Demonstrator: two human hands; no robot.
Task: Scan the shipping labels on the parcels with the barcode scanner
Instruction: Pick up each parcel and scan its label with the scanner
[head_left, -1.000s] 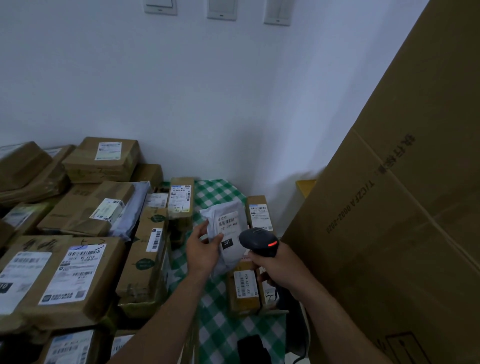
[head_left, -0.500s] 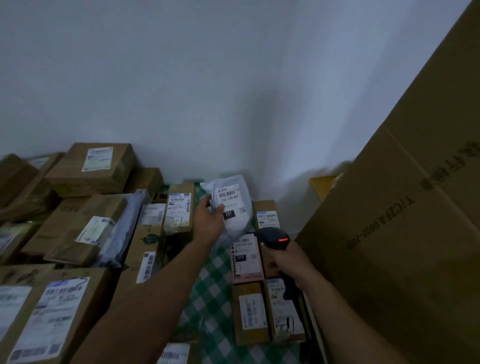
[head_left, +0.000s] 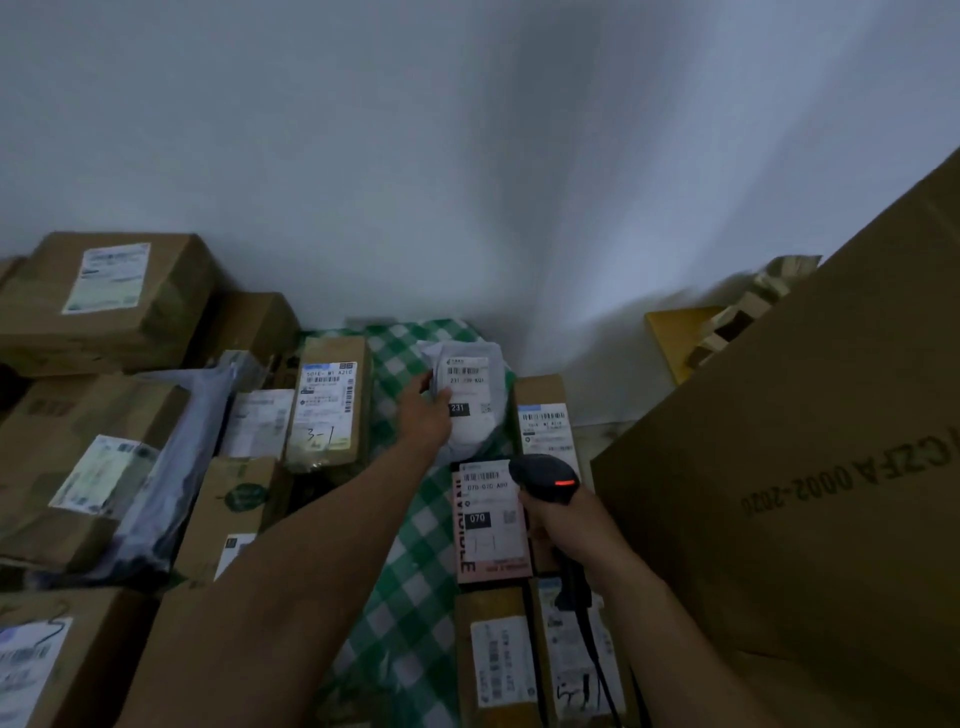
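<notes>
On the green-checked worktop (head_left: 415, 545) by the wall, the left hand (head_left: 423, 415) has carried the white mailer (head_left: 470, 400) it grips to the far end, likely scanned, while the right hand (head_left: 566, 535) clasps the barcode scanner (head_left: 545, 478) just beside the pink parcel (head_left: 485, 525).

white mailer (head_left: 478, 439) label: 231 | pink parcel (head_left: 491, 540) label: 070 | brown box (head_left: 332, 410) handwritten: 3-1 | large carton (head_left: 805, 493): 0002-2020

The checked cloth (head_left: 410, 545) looks like soft woven fabric, matt. At the cloth's far end, the white mailer (head_left: 475, 436) is thin, crinkled plastic film bearing a smooth paper label (head_left: 465, 376). Right of the cloth, the barcode scanner (head_left: 545, 478) is black plastic with a faint sheen, and the big carton (head_left: 805, 493) is matt cardboard. Left of the cloth, the brown parcels (head_left: 109, 301) are dull cardboard, and the grey bag (head_left: 182, 457) is glossy film.
</notes>
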